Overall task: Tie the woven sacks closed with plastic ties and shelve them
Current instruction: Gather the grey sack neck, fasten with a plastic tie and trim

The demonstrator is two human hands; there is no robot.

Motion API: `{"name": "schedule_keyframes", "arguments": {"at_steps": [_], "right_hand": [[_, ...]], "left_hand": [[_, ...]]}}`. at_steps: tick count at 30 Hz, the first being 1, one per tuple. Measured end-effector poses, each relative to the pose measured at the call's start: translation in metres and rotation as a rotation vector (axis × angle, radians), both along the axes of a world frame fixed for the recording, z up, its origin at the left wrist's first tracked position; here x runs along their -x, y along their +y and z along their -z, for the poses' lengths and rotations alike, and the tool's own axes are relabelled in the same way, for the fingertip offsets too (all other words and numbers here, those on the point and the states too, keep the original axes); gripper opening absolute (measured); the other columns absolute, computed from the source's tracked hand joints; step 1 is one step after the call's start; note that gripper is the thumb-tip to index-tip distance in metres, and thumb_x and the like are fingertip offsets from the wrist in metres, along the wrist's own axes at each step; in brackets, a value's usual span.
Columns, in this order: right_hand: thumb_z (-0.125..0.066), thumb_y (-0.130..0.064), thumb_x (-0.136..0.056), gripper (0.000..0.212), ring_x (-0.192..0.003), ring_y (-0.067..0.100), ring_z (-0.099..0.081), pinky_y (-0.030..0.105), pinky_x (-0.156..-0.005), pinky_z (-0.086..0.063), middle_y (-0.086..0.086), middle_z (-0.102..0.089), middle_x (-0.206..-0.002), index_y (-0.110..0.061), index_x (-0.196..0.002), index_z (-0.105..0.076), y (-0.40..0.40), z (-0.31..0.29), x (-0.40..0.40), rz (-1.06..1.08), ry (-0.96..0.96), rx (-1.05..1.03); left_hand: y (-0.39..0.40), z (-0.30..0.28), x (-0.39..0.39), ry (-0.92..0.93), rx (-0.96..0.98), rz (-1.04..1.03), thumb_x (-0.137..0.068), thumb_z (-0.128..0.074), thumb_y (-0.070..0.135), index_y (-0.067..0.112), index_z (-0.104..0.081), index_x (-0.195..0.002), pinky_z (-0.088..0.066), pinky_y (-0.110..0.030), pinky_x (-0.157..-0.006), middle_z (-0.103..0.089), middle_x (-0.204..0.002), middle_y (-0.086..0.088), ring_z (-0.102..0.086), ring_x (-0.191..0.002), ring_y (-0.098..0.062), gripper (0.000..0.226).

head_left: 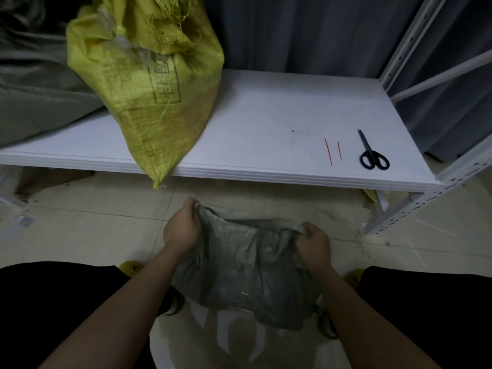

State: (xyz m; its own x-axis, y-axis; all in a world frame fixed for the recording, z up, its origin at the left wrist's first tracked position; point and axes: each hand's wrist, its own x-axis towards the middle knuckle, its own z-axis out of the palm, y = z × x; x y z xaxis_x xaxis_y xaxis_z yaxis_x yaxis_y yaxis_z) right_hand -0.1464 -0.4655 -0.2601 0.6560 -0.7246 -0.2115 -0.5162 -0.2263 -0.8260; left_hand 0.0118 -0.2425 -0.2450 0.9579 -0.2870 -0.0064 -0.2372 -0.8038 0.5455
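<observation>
Grey sack: a grey-green woven sack (pixel 247 272) sits low in front of the person, between the knees, above a white stool-like seat (pixel 239 342); its mouth faces up and away toward the shelf, and the top edge runs left to right between the two hands.
Left hand: the left hand (pixel 182 227) pinches the left corner of the sack's mouth, fingers curled round the fabric.
Right hand: the right hand (pixel 314 243) grips the right end of the mouth, fingers bunched in the cloth.
Sack contents: bulging, but what fills it cannot be told.
Yellow sack: a yellow woven sack (pixel 151 83) stands tilted on the shelf, frayed gathered mouth up, bottom corner hanging over the front edge.
Ties: two red plastic ties (pixel 332 151) lie side by side on the shelf, pointing front to back.
Scissors: black-handled scissors (pixel 371 153) lie just right of the ties, handles toward the person.
Shelf: a white shelf board (pixel 266 115) in a pale perforated metal rack (pixel 436 179).
Room: tiled floor (pixel 93 225), dark curtain (pixel 306 30) behind.
</observation>
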Motion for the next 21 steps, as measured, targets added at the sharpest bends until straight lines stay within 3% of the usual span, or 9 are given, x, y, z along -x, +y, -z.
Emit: {"name": "schedule_keyframes", "arguments": {"at_steps": [2, 5, 10, 12, 14, 15, 18, 21], "right_hand": [[-0.046, 0.006, -0.084, 0.025, -0.059, 0.015, -0.038, 0.028, -0.062, -0.034, 0.005, -0.042, -0.062, -0.008, -0.064, -0.043, -0.008, -0.007, 0.006, 0.085, -0.057, -0.111], [-0.043, 0.006, -0.088, 0.022, -0.060, 0.015, -0.039, 0.017, -0.050, -0.035, 0.006, -0.042, -0.064, -0.007, -0.070, -0.042, -0.005, -0.013, 0.009, 0.082, -0.060, -0.231], [-0.053, -0.007, -0.090, 0.004, -0.081, 0.024, -0.055, 0.029, -0.065, -0.043, 0.008, -0.057, -0.083, -0.005, -0.093, -0.054, -0.003, -0.019, 0.014, -0.034, -0.101, -0.327], [-0.068, -0.029, -0.083, 0.027, -0.090, 0.021, -0.057, 0.032, -0.075, -0.049, 0.004, -0.059, -0.099, -0.020, -0.103, -0.052, -0.004, -0.016, 0.019, -0.215, 0.024, -0.209], [-0.072, -0.058, -0.067, 0.056, -0.098, 0.015, -0.049, 0.036, -0.086, -0.043, -0.006, -0.049, -0.107, -0.032, -0.109, -0.045, -0.008, -0.010, 0.024, -0.389, 0.294, 0.146], [-0.071, -0.062, -0.066, 0.062, -0.100, 0.016, -0.046, 0.036, -0.088, -0.040, -0.005, -0.045, -0.108, -0.031, -0.111, -0.043, -0.008, -0.008, 0.024, -0.431, 0.372, 0.295], [-0.066, -0.044, -0.080, 0.044, -0.093, 0.025, -0.054, 0.033, -0.072, -0.042, 0.005, -0.048, -0.107, -0.019, -0.109, -0.044, -0.006, -0.008, 0.019, -0.435, 0.308, 0.357], [-0.062, -0.035, -0.086, 0.034, -0.088, 0.028, -0.057, 0.031, -0.064, -0.040, 0.007, -0.052, -0.103, -0.015, -0.110, -0.048, -0.004, -0.007, 0.020, -0.470, 0.204, 0.364]], "left_hand": [[-0.005, 0.001, -0.002, 0.054, 0.018, -0.051, -0.100, -0.033, 0.034, 0.013, -0.050, -0.094, -0.038, -0.034, -0.066, -0.063, -0.091, -0.019, -0.059, -0.086, -0.038, 0.028], [-0.020, 0.001, -0.003, 0.148, 0.084, -0.077, -0.101, -0.033, 0.032, 0.009, -0.047, -0.083, -0.037, -0.036, -0.070, -0.061, -0.094, -0.024, -0.058, -0.092, -0.039, 0.032], [-0.029, 0.000, -0.004, 0.225, 0.130, -0.139, -0.102, -0.030, 0.030, 0.003, -0.050, -0.083, -0.039, -0.038, -0.078, -0.059, -0.100, -0.029, -0.056, -0.099, -0.040, 0.039], [-0.028, 0.001, -0.004, 0.249, 0.116, -0.165, -0.102, -0.029, 0.030, -0.002, -0.054, -0.091, -0.040, -0.039, -0.083, -0.059, -0.106, -0.030, -0.055, -0.104, -0.041, 0.042], [-0.031, 0.000, -0.003, 0.280, 0.123, -0.168, -0.102, -0.028, 0.032, -0.004, -0.055, -0.096, -0.039, -0.039, -0.085, -0.058, -0.111, -0.030, -0.054, -0.106, -0.040, 0.045], [-0.034, -0.003, -0.002, 0.297, 0.124, -0.156, -0.102, -0.028, 0.036, -0.003, -0.055, -0.098, -0.039, -0.039, -0.086, -0.058, -0.112, -0.029, -0.054, -0.107, -0.040, 0.047], [-0.037, -0.010, 0.003, 0.379, 0.132, -0.091, -0.093, -0.038, 0.056, 0.002, -0.048, -0.109, -0.040, -0.040, -0.089, -0.057, -0.118, -0.023, -0.054, -0.110, -0.036, 0.057], [-0.031, -0.015, 0.007, 0.454, 0.107, 0.018, -0.069, -0.065, 0.067, 0.011, -0.036, -0.119, -0.043, -0.040, -0.092, -0.053, -0.127, -0.015, -0.052, -0.116, -0.035, 0.081]]}}
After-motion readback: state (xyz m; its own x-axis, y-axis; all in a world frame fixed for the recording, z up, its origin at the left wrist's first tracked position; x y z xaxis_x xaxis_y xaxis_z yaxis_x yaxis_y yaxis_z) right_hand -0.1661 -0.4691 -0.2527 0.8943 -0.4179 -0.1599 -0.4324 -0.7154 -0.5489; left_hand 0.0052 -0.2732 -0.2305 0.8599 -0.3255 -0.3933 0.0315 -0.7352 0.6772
